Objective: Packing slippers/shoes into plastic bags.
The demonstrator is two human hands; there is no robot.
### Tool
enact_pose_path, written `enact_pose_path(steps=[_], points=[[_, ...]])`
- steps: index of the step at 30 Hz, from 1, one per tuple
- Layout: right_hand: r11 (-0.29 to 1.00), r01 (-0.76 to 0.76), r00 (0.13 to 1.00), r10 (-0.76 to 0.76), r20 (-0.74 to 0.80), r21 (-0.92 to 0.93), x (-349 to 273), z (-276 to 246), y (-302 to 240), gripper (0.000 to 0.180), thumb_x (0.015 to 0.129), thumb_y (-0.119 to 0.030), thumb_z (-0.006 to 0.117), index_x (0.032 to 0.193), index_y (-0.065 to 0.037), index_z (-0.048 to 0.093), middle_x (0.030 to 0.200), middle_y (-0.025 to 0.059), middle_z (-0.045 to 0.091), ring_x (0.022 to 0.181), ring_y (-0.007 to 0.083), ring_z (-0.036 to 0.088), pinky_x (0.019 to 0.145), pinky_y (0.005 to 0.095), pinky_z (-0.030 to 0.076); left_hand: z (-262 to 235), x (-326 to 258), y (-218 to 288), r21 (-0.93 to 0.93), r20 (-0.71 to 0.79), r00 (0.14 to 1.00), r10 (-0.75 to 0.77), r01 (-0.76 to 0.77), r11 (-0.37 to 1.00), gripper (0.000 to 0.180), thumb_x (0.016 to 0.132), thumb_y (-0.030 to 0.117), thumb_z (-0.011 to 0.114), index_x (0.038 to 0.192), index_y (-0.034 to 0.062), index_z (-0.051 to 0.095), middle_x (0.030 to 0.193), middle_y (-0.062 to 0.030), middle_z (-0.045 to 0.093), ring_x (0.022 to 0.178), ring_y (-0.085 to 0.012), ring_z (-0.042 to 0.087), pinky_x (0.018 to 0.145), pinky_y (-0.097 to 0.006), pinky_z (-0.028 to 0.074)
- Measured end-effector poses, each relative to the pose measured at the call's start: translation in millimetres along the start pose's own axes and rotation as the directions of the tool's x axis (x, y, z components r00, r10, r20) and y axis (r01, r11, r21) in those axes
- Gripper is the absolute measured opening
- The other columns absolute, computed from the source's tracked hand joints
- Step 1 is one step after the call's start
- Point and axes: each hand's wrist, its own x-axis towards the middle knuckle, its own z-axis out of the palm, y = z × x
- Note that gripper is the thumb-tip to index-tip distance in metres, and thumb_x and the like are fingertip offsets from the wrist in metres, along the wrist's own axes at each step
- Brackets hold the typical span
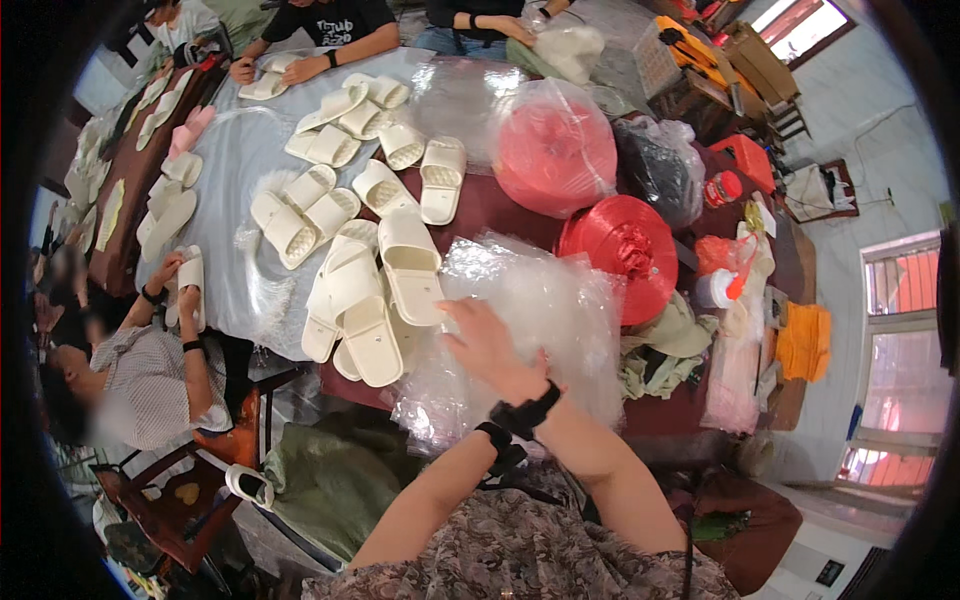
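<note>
My right hand reaches up and left over a stack of clear plastic bags, its fingers stretched out and apart. Its fingertips are beside the sole edge of a cream slide slipper on a heap; whether they touch it I cannot tell. Crossing beneath the right wrist, my left hand is mostly hidden, with only a bit of finger showing past the wrist. Black bands circle both wrists. More cream slippers lie overlapping in the heap, left of the bags.
Beyond the bags stand a red roll of plastic ribbon and a pink roll under film. Crumpled green cloth lies to the right. Co-workers sit at the far and left sides; one person's hands hold a slipper. A wooden chair stands lower left.
</note>
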Motion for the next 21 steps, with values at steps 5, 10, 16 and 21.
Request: enact_pose_path(steps=[5, 10, 16, 21], points=[[0.877, -0.135, 0.989, 0.094, -0.11, -0.46, -53.2, -60.7, 83.7, 0.036, 0.076, -0.01, 0.068, 0.111, -0.009, 0.064, 0.113, 0.01, 0.06, 0.113, 0.0312, 0.052, 0.095, 0.0445, 0.044, -13.0, -10.3, -8.1, 0.693, 0.552, 0.771, 0.318, -0.636, 0.338, 0.063, 0.091, 0.014, 0.061, 0.143, -0.0064, 0.032, 0.148, -0.0241, 0.036, 0.128, -0.0445, 0.044, 0.105, -0.042, 0.041], [0.979, -0.107, 0.978, 0.072, -0.197, -0.175, -72.2, -71.6, 109.0, 0.033, 0.081, -0.013, 0.067, 0.114, -0.007, 0.063, 0.117, 0.0104, 0.061, 0.114, 0.0289, 0.054, 0.097, 0.0413, 0.044, 19.3, -79.9, 40.3, 0.787, 0.576, 0.71, 0.405, -0.347, -0.51, 0.08, 0.083, 0.02, 0.068, 0.142, -0.0138, 0.025, 0.133, -0.0415, 0.04, 0.126, -0.0503, 0.043, 0.101, -0.048, 0.042], [0.596, -0.288, 0.917, 0.396, 0.037, 0.75, -79.1, -97.2, 101.6, 0.025, 0.09, -0.017, 0.065, 0.111, -0.004, 0.061, 0.113, 0.0115, 0.064, 0.105, 0.0259, 0.06, 0.093, 0.036, 0.046, 54.0, -63.3, 66.5, 0.938, 0.315, 0.83, 0.461, -0.198, -0.283, 0.113, 0.072, 0.053, 0.078, 0.145, -0.0124, 0.02, 0.139, -0.0346, 0.041, 0.128, -0.0454, 0.044, 0.103, -0.047, 0.041], [0.859, -0.38, 0.75, 0.504, -0.429, 0.345, -111.1, -177.2, 122.3, 0.033, 0.087, -0.021, 0.07, 0.112, -0.002, 0.06, 0.107, 0.0131, 0.064, 0.101, 0.0238, 0.061, 0.087, 0.0351, 0.047, 61.9, -28.8, 22.1, 0.916, 0.394, 0.629, 0.67, -0.216, -0.337, 0.117, 0.073, 0.053, 0.077, 0.147, -0.0119, 0.016, 0.137, -0.033, 0.045, 0.123, -0.046, 0.049, 0.101, -0.05, 0.042]])
